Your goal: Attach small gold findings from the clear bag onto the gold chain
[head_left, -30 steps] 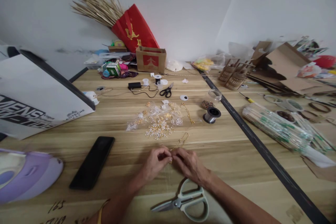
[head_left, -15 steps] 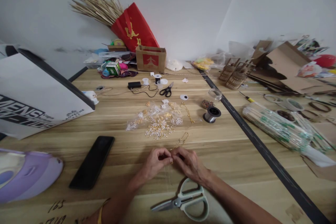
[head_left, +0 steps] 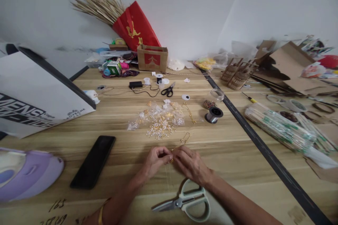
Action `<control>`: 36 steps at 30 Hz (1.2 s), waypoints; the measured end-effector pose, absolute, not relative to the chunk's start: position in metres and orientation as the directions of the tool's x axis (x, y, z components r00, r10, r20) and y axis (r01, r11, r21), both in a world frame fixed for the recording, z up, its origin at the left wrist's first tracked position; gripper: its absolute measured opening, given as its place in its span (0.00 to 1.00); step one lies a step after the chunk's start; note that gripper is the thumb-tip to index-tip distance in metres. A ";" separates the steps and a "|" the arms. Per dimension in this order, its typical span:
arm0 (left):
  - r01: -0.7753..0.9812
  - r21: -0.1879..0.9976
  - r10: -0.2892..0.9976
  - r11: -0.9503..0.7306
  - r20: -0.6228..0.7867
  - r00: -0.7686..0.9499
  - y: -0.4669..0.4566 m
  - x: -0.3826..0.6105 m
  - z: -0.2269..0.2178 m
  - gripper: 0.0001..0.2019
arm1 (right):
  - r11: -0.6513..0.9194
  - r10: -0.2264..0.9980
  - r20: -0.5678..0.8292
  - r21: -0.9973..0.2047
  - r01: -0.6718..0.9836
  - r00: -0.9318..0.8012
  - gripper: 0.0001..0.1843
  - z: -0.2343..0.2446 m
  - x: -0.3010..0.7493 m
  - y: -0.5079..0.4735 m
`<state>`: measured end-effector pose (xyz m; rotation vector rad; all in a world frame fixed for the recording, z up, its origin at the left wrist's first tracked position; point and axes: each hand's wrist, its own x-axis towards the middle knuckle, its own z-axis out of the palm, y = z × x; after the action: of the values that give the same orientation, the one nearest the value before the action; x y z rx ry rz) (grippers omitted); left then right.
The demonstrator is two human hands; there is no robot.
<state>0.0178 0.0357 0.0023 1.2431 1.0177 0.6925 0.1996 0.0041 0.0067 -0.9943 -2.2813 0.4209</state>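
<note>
My left hand [head_left: 155,159] and my right hand [head_left: 190,164] meet fingertip to fingertip over the wooden table [head_left: 224,147], both pinched on a thin gold chain [head_left: 181,143] that trails away from them toward the far side. A small gold piece sits between the fingertips. Beyond the hands lies a heap of small gold findings in clear bags [head_left: 158,119]. Pale-handled scissors [head_left: 186,202] lie just below my right wrist.
A black phone [head_left: 93,161] lies left of my hands, a purple object [head_left: 26,172] at the left edge, a white shopping bag [head_left: 34,95] behind it. A wire spool [head_left: 213,114], black scissors [head_left: 167,91], a red bag [head_left: 136,30] and bundled sticks [head_left: 280,128] lie further off.
The hands stay pinched together at the same spot on the chain; only the fingers shift slightly and the view drifts a little.
</note>
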 end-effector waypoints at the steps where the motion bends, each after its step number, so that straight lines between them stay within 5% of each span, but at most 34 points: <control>1: 0.096 0.970 0.876 0.225 -0.245 0.415 0.036 0.018 0.003 0.13 | 0.672 0.739 0.404 -0.491 0.554 -0.539 0.13 0.006 0.200 0.004; 27: -0.015 0.928 0.837 0.371 -0.328 0.439 0.034 0.020 0.009 0.17 | 0.743 0.663 0.436 -0.279 0.608 -0.609 0.23 0.001 0.205 0.005; 36: -0.004 0.929 0.828 0.370 -0.328 0.454 0.034 0.019 0.007 0.17 | 0.764 0.637 0.480 -0.290 0.577 -0.603 0.18 0.004 0.204 0.005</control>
<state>0.0187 0.0343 0.0069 1.0617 0.9588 0.6542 0.2045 0.0054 0.0040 -0.9066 -2.3857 0.1398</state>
